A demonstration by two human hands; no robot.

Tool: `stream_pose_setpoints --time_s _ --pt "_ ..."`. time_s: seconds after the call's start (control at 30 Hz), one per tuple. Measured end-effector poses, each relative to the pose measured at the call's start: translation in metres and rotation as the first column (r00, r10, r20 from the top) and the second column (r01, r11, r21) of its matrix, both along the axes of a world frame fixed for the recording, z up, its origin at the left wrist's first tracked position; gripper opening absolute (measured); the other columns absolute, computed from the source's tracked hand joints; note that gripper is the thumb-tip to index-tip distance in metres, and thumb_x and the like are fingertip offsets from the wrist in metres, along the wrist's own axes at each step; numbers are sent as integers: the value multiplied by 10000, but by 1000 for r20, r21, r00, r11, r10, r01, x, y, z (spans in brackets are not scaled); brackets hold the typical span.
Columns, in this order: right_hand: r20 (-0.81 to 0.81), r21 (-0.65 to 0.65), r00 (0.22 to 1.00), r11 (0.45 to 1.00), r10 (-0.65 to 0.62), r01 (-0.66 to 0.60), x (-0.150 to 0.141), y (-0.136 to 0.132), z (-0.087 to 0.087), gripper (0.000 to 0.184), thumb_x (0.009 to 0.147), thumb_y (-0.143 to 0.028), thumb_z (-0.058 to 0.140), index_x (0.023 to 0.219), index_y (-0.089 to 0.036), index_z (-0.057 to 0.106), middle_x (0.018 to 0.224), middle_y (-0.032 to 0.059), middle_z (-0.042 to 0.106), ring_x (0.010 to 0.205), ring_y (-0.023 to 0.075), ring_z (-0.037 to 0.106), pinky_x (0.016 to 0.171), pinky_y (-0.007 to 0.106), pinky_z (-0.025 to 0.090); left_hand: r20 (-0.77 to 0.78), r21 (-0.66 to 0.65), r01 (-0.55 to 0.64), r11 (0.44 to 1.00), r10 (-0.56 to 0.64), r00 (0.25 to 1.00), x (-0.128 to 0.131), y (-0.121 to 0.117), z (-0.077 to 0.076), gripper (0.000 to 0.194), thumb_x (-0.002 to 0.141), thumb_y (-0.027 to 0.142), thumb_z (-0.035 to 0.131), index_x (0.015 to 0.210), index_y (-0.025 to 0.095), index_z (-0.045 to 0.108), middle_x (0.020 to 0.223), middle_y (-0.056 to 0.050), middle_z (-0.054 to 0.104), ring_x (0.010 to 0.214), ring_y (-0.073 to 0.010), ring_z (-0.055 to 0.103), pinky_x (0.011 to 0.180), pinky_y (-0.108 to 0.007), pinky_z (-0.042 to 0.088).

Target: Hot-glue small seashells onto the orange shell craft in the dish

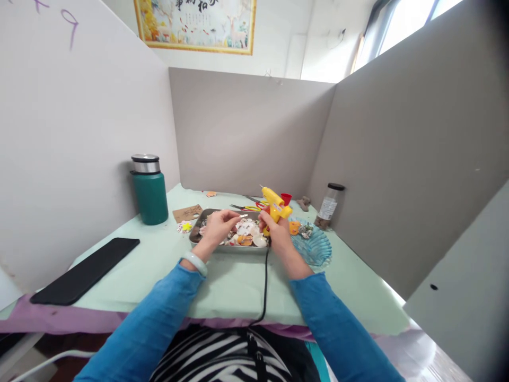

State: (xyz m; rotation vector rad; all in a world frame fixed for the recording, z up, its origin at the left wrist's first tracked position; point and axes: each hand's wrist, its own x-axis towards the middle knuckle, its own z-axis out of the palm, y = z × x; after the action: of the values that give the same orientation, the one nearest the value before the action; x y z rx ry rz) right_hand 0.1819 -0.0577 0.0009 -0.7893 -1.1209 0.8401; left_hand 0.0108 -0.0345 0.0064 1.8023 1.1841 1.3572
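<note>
A yellow hot glue gun (274, 204) is gripped in my right hand (279, 233), its nozzle tilted up toward the back left and its black cord (266, 281) running down over the table edge. My left hand (220, 228) pinches a small whitish piece (243, 216), too small to make out its kind. Both hands are over a metal tray (222, 249) filled with shells and small decorations. An orange-brown shell (245, 240) and a pale round shell (260, 241) lie near its front.
A blue scalloped plate (320, 249) holds small items at right. Behind the tray lie pliers (250, 208) and a red cup (286, 199). A green bottle (150, 191) and black mat (87, 270) are at left, a lidded jar (329, 207) at right. Grey partitions (250, 132) enclose the table.
</note>
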Motion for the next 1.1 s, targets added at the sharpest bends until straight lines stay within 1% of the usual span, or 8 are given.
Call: stream_pose_setpoints --time_s 0.13,0.23,0.4,0.53,0.7,0.87,0.97,1.1 --pt "124 -99 978 983 168 -156 -1 -8 2 332 719 -509 694 749 -221 532 526 -52 476 421 99 405 440 262 377 39 75 -80 994 78 996 -3 6 -4 196 755 358 646 795 170 688 619 8 662 561 -128 616 561 -227 454" --pt "179 -138 959 971 218 -195 -5 -12 0 330 727 -518 695 741 -221 553 526 -47 481 418 102 412 443 267 374 68 86 -124 989 119 991 -4 9 -5 206 765 355 636 816 163 693 615 3 658 562 -134 613 560 -232 454" --pt "212 -137 952 971 223 -197 -7 -12 -2 314 738 -501 703 738 -216 572 516 -50 481 409 99 422 440 259 372 103 89 -192 977 183 978 -6 7 -1 207 768 334 631 833 146 689 672 -24 682 586 -145 620 584 -245 463" --pt "250 -137 941 971 227 -198 -6 -13 -1 303 741 -497 699 749 -217 584 511 -50 491 405 103 435 441 264 371 66 154 -244 957 237 969 -7 5 0 212 805 337 596 849 154 693 667 -23 682 597 -150 615 594 -250 461" --pt "267 -152 933 967 239 -204 -6 -11 -3 296 737 -489 703 767 -219 588 523 -52 502 395 101 423 436 272 379 -60 338 -301 892 340 939 -8 6 -4 174 849 303 575 840 179 696 751 -39 710 672 -157 626 653 -257 456" --pt "288 -168 920 960 266 -225 -4 -6 -6 305 743 -496 709 746 -217 585 483 -58 472 401 102 413 429 268 383 -157 515 -289 807 421 893 -10 8 -8 157 886 255 545 852 196 686 837 -57 724 782 -177 645 753 -275 461" --pt "294 -173 916 958 272 -229 -3 -6 -7 324 735 -512 717 748 -217 586 480 -56 480 399 107 423 423 269 376 -182 554 -290 780 454 872 -11 8 -8 162 896 242 531 877 193 684 884 -75 728 833 -192 654 786 -284 460" --pt "300 -179 915 958 271 -225 -3 -7 -7 347 717 -533 733 735 -219 585 485 -51 489 401 107 423 423 272 368 -188 544 -316 777 481 856 -13 7 -7 165 898 230 527 887 187 685 904 -85 732 840 -203 658 787 -291 460"
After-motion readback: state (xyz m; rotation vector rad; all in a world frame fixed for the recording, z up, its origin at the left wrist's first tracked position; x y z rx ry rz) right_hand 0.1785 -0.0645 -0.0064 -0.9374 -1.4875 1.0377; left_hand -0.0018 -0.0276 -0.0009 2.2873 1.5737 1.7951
